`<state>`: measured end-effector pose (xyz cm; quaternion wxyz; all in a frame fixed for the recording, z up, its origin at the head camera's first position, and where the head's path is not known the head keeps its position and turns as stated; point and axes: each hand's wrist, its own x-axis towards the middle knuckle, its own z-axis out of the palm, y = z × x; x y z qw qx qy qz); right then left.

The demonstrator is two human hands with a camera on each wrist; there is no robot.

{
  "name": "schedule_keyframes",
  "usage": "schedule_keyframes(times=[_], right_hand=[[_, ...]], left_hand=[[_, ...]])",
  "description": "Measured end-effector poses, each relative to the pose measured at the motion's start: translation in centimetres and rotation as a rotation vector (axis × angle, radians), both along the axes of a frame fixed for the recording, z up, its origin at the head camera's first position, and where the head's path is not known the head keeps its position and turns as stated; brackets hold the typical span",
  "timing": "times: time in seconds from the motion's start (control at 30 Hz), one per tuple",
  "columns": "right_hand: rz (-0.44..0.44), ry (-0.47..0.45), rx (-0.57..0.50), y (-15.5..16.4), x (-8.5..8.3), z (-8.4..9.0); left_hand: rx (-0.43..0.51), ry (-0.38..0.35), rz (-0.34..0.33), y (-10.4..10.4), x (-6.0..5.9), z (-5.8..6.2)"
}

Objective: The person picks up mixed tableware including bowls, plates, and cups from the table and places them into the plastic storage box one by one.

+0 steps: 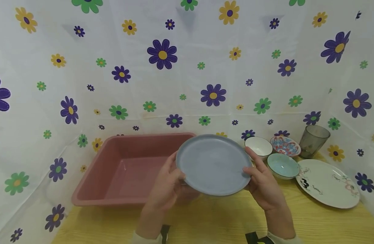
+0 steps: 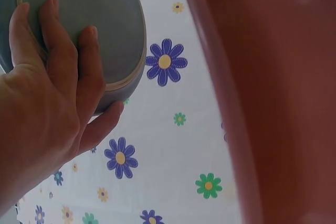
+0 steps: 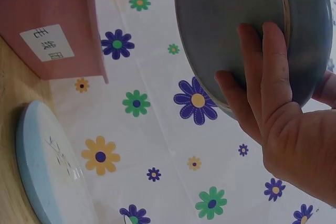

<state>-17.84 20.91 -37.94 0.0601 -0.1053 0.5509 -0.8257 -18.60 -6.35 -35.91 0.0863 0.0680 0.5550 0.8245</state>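
A matte grey-blue plate (image 1: 214, 165), round with a raised rim, is held over the wooden table (image 1: 217, 220) — left hand (image 1: 168, 183) and right hand (image 1: 264, 184) pinching opposite edges, thumbs on top, fingers spread beneath. A white label (image 3: 47, 43) bears dark characters — not surely legible. The pink basin's rim (image 1: 113, 202) passes behind the left hand; bowls (image 1: 283, 166) sit near the right.

Smooth, matt grey-blue plate (image 1: 214, 164); smooth plastic-looking basin (image 1: 126, 202) near the left edge of the wood-grained worktop (image 1: 217, 220); translucent, glassy tumbler (image 1: 314, 141) by its back right corner
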Motion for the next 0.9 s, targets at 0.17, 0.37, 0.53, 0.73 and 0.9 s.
schedule_keyframes(times=[0.17, 0.37, 0.53, 0.73, 0.9], right_hand=[[0.017, -0.027, 0.014, -0.9, 0.0, 0.1], [0.020, -0.037, 0.035, -1.6, -0.1, 0.2], [-0.031, -0.055, 0.058, -1.9, -0.1, 0.1], [-0.039, -0.068, 0.068, -2.0, -0.2, 0.1], [0.000, -0.070, 0.040, -2.1, -0.4, -0.1]], left_hand=[[0.001, -0.003, 0.011, -0.9, 0.2, 0.1], [-0.003, 0.007, 0.018, -1.5, 0.3, 0.1], [-0.007, 0.032, 0.007, -1.9, 0.1, 0.2], [0.010, 0.025, 0.007, -2.1, 0.0, 0.1], [-0.004, 0.007, 0.036, -2.4, -0.1, 0.0]])
